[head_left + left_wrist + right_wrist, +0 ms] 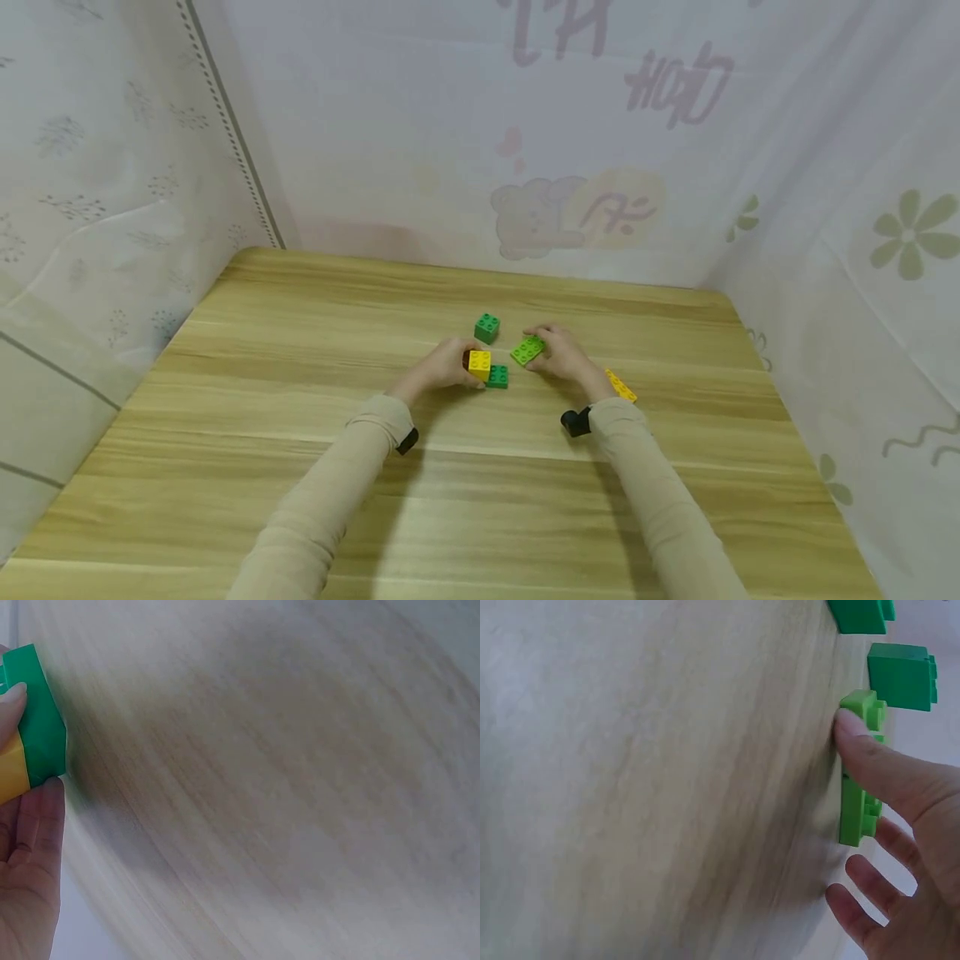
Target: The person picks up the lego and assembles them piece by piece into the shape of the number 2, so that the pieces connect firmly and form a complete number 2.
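Near the table's middle my left hand (450, 365) grips a small stack of toy building bricks between thumb and fingers. A yellow brick (480, 362) sits on top, and a green brick (498, 377) juts out to the right below it. In the left wrist view the thumb and a finger press the green brick (45, 724) and the yellow brick (10, 769). Something dark red (467, 360) is mostly hidden beside the yellow brick. To the right, my right hand (561, 355) pinches a flat light green brick (527, 350), studs up; its thumb lies along the near side.
A taller dark green brick (487, 328) stands behind the hands, between them. An orange-yellow studded brick (621, 386) lies right of the right wrist, partly covered by the arm. The wooden table (300, 333) meets printed cloth walls at the back and sides.
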The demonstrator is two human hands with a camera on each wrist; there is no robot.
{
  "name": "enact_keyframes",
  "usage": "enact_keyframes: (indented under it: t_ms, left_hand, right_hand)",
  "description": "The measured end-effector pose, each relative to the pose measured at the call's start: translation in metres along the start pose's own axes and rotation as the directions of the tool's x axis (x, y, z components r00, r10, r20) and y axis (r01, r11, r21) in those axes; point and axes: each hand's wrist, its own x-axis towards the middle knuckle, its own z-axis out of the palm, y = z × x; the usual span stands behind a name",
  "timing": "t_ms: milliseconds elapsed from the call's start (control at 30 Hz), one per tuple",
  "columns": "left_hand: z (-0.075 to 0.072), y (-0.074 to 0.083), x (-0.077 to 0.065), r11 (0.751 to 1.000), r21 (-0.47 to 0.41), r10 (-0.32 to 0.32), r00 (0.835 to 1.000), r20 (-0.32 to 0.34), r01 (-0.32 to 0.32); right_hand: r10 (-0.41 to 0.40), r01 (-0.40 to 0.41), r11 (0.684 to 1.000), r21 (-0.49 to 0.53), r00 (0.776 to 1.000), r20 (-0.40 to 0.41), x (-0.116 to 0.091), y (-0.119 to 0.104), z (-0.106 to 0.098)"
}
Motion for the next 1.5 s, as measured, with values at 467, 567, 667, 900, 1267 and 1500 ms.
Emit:
enact_keyframes:
  t_ms: [467,567,667,900,1267,1500]
  left_hand:
    - [0.001,0.000,-0.002,0.997,-0.065,0.032,0.999,0.020,-0.031]
    - [0.002,0.001,0.000,0.997,-0.080,-0.009,1.000,0.012,0.010]
    - [0.002,0.002,0.001,0.997,-0.072,-0.033,0.999,0.002,0.033]
    - [0.002,0.001,0.000,0.999,-0.049,-0.023,1.000,0.001,0.023]
    - [0.001,0.000,-0.001,0.998,-0.052,-0.022,1.000,-0.003,0.022]
    - [0.002,0.000,0.001,0.997,-0.058,-0.047,0.999,-0.004,0.047]
  right_hand:
    - [0.118,-0.115,0.992,0.045,0.990,-0.076,0.007,0.002,0.010]
    - [0.134,-0.129,0.990,0.056,0.988,-0.078,0.008,0.002,0.009]
    - [0.142,-0.136,0.988,0.073,0.987,-0.079,0.007,0.001,0.008]
    - [0.150,-0.142,0.984,0.106,0.986,-0.077,0.006,0.003,0.004]
    - [0.228,-0.217,0.967,0.132,0.971,-0.069,0.012,0.005,-0.025]
    - [0.197,-0.176,0.971,0.159,0.973,-0.124,0.016,0.004,-0.042]
